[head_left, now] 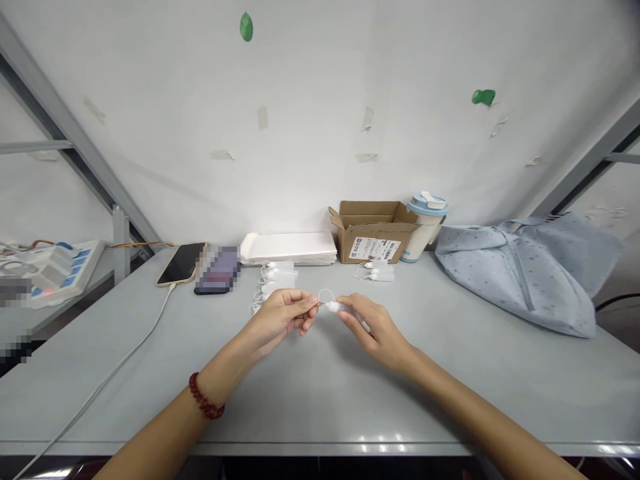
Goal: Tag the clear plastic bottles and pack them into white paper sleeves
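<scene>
Forearms [165, 420] cross the front edge of the grey table [340, 400]. Right hand [377, 327]: fingers closed on a white-capped vial [332, 307], held between the hands above the tabletop. Left hand [280, 319]: thumb and forefinger pinch a thin piece [320, 304] at the vial's tip. Behind: similar vials [383, 275]; farther back, open carton [375, 248] and lidded cup [424, 230].
</scene>
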`<state>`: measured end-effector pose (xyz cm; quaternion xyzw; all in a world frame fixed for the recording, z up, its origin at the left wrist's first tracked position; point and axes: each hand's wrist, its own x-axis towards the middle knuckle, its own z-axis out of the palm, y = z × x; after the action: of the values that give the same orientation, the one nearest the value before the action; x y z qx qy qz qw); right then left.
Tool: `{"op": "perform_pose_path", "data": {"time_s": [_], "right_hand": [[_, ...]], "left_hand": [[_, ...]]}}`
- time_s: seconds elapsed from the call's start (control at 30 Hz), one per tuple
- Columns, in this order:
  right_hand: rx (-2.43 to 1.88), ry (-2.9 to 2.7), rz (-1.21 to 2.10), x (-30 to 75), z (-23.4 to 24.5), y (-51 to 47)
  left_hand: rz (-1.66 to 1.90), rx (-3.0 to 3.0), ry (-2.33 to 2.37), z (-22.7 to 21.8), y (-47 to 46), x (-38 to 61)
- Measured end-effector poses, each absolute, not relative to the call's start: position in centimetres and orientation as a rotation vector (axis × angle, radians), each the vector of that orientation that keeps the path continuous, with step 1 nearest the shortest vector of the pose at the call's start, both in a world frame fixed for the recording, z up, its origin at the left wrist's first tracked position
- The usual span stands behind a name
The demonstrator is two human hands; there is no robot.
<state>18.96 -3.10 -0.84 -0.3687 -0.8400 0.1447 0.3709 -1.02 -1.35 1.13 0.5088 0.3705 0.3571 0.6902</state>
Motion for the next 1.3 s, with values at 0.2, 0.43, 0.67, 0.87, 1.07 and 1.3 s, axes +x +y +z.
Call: {"op": "perform_pose_path", "data": {"time_s": [0.2, 0.43, 0.67, 0.87, 1.07, 1.3], "right_hand": [[-0.955, -2.16, 0.376, 19.0, -0.9, -3.1], [-0.963, -2.185, 0.274, 18.9, -1.5, -2.9], [-0.91, -2.192, 0.263, 18.7, -2.5, -2.7], [-0.912, -2.184, 0.288, 18.6, -2.6, -2.8], [-0.909, -2.193, 0.286, 18.6, -2.8, -2.7], [-1.005, -2.312, 0.312, 19.2, -1.9, -2.1]], "left_hand": [[0.806, 1.171, 0.855, 1.2, -1.4, -1.1], [0.874, 1.386, 1.02, 1.0, -1.6, -0.4], [0.9, 1.512, 1.091, 0.7, -2.1, 0.3], [0.896, 1.497, 1.106, 0.6, -2.4, 0.7], [0.882, 1.518, 1.115, 0.6, -2.3, 0.7], [0.872, 1.603, 1.146, 1.4, -1.2, -0.9]]}}
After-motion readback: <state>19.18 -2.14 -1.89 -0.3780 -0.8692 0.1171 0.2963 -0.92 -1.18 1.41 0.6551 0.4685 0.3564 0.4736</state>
